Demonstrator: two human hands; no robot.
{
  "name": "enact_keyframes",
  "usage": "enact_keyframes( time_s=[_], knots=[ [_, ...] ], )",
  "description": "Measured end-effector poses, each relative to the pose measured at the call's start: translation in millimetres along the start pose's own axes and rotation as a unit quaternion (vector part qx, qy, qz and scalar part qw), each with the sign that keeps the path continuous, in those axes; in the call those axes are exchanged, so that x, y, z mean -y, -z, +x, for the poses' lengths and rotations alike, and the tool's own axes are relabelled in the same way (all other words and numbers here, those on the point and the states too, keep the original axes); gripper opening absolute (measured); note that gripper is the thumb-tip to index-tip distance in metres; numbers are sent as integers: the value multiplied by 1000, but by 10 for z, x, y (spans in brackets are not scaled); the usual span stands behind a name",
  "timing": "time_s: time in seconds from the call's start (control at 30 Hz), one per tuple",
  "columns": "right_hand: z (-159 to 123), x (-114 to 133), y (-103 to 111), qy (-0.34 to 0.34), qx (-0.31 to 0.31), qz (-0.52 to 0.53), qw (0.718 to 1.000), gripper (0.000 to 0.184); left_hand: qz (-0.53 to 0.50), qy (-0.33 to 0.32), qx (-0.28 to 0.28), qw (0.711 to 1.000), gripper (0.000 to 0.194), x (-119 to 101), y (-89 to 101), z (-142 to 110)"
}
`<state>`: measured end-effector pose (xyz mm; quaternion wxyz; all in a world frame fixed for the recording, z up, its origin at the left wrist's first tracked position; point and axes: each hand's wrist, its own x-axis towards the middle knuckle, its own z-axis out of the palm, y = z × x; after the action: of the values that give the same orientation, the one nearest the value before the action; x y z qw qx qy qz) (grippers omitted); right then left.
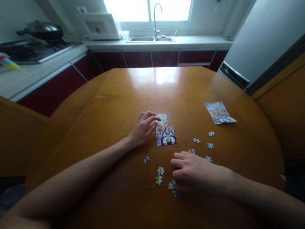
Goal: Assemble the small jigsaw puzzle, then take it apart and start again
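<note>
On our glossy wooden desk [107,101] lies the flat, jagged-sided puzzle [164,131]; our left hand [143,128] is at its left edge, grip slightly apart. Our right hand [197,171] curls beside loose knobbed pieces [161,171]; whether its grip holds anything, we cannot tell.

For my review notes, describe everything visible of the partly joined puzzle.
The puzzle lies flat near the middle of the wooden table, built of small interlocking pieces that look like printed card. Its left side runs fairly straight; the right is stepped and jagged, wider at the near end. There, a blue dog-like face with a dark nose shows; beyond it are crowded, multicoloured patterns. The left hand's fingertips reach its far left edge; whether they press on it is unclear.
</note>
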<state>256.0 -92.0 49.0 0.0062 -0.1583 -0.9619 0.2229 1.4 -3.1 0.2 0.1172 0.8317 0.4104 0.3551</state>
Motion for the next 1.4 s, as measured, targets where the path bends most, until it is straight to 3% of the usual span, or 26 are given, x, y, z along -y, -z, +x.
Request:
enact_keyframes(
  time_s=[0.2, 0.43, 0.73, 0.9, 1.0, 1.1, 1.2, 1.3, 1.4],
  knots=[
    [-40, -27, 23, 13, 19, 14, 1000, 20, -3, -3, -3, 1000, 18, 2, -5, 6],
    [-1, -94, 31, 3, -29, 36, 999, 21, -1, -1, -2, 1000, 19, -3, -4, 5],
    [64, -50, -45, 28, -12, 24, 999, 25, -3, -1, -2, 1000, 18, -6, -1, 2],
    [52, -47, -46, 25, -15, 87, 996, 14, -2, -1, 1, 1000, 20, -14, -2, -2],
    [16, -87, 29, -6, -70, 180, 981, 10, 3, -10, 6, 1000, 20, -31, -2, -2],
    [4, -232, 180, -88, -183, 259, 944, 8, 7, -31, 30, 999, 21, -38, -2, -4],
    [70, -516, 327, -190, -298, 253, 900, 8, 13, -51, 66, 996, 21, -34, -1, -10],
    [209, -874, 382, -221, -340, 240, 882, 7, 25, -61, 96, 993, 22, -33, 1, -16],
    [369, -1167, 345, -236, -313, 259, 883, 7, 36, -62, 114, 991, 25, -46, 9, -17]
  ],
)
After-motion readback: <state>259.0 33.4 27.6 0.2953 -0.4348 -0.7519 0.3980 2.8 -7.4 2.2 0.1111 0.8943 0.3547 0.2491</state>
